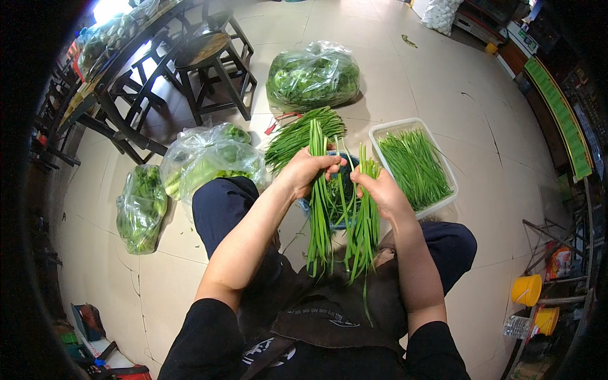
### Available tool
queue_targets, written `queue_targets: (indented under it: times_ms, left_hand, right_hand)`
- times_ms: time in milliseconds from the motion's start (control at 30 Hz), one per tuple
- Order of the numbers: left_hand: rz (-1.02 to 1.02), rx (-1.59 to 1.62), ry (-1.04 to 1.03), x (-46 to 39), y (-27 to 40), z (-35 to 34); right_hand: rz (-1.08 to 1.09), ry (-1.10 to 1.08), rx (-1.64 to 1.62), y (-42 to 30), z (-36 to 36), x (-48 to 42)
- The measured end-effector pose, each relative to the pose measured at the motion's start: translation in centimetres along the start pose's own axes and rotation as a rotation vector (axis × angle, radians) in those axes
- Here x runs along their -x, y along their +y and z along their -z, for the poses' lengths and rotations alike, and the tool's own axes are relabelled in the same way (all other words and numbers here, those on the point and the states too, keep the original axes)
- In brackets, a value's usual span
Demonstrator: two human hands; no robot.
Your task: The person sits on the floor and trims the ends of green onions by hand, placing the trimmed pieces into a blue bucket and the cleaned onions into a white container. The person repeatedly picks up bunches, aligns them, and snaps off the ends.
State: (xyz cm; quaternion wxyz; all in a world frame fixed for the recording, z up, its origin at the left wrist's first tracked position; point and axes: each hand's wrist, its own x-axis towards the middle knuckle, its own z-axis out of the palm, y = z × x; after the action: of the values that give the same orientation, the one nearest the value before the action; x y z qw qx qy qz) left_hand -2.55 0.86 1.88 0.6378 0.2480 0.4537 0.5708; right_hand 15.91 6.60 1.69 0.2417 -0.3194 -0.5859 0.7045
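My left hand (311, 170) grips a bunch of green Chinese chives (319, 223), whose long leaves hang down over my lap. A second bunch of chives (365, 228) hangs from my right hand (380, 190). One or two separate stalks run between the two hands. Beneath them stands a blue-lined container (352, 223) with loose green leaves inside, partly hidden by the bunches. Beyond my left hand, a pile of chives (308, 135) lies on the floor, with a red tie beside it. To the right, a white plastic basket (454, 183) holds chives lying side by side.
A clear bag of leafy greens (313, 78) sits on the tiled floor ahead. Two more bags of vegetables (216, 154), (142, 209) lie left. A wooden stool (202, 50) stands by a table (102, 78) at upper left. Yellow buckets (526, 289) are at right.
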Motion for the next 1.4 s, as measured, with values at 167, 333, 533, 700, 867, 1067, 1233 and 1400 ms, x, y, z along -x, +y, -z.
queue_targets:
  times_ms: [167, 333, 533, 700, 867, 1067, 1233, 1400]
  left_hand:
    - [0.006, -0.012, 0.003, 0.3, 0.3, -0.1]
    - [0.014, -0.036, -0.013, 0.2, 0.3, -0.1]
    - [-0.043, -0.337, 0.031, 0.5, 0.7, 0.1]
    - [-0.264, -0.912, -0.033, 0.8, 1.3, 0.5]
    - [-0.724, -1.239, 0.135, 0.6, -1.2, -0.9]
    - [-0.854, -1.101, 0.36, 0.0, -2.4, -1.9]
    - [-0.932, -1.099, 0.417, 0.0, -2.3, -2.3]
    - [-0.997, -1.195, 0.472, -1.4, -2.6, -0.5]
  right_hand:
    - [-0.043, -0.106, -0.095, -1.3, -0.7, 0.6]
    - [-0.059, -0.173, -0.172, -0.4, -0.4, 0.4]
    - [-0.082, -0.162, 0.039, -0.9, -0.4, 0.4]
    - [-0.126, -0.203, 0.148, -0.9, 0.6, 0.3]
    - [-0.127, -0.134, -0.016, -0.3, -0.1, 0.4]
    - [-0.172, -0.055, -0.145, -0.8, -1.2, 0.5]
    - [-0.132, -0.033, -0.15, -1.3, -1.7, 0.5]
    - [-0.026, -0.072, 0.044, -1.8, -1.3, 1.4]
